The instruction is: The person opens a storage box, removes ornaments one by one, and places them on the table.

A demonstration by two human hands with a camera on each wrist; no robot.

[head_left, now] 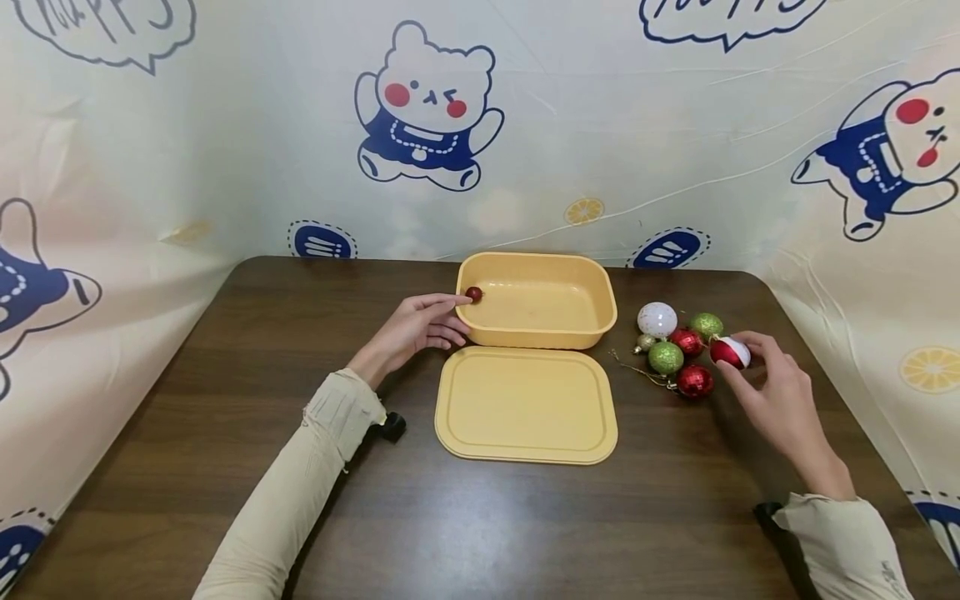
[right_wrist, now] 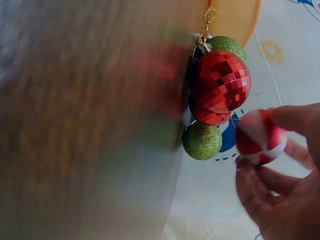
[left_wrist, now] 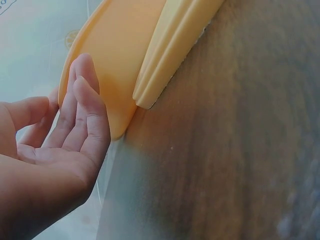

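Note:
My right hand (head_left: 780, 392) pinches a red-and-white Christmas ball (right_wrist: 260, 137) between thumb and fingers, at the right side of a cluster of baubles. Closest to it are a faceted red ball (right_wrist: 220, 80) and a glittery green ball (right_wrist: 202, 141). My left hand (head_left: 416, 333) is at the left end of a yellow plastic box (head_left: 536, 340), its fingers loosely extended along the outer wall (left_wrist: 115, 65), with one fingertip at the rim. Right by that fingertip, a small dark red ball (head_left: 474, 294) shows inside the box's left end in the head view.
The box's flat yellow lid (head_left: 527, 406) lies on the brown table (head_left: 450, 525) in front of it. A white ball (head_left: 657, 319), another green ball (head_left: 665, 358) and a gold cord (head_left: 637, 371) belong to the cluster right of the box. Printed cloth (head_left: 525, 150) hangs behind.

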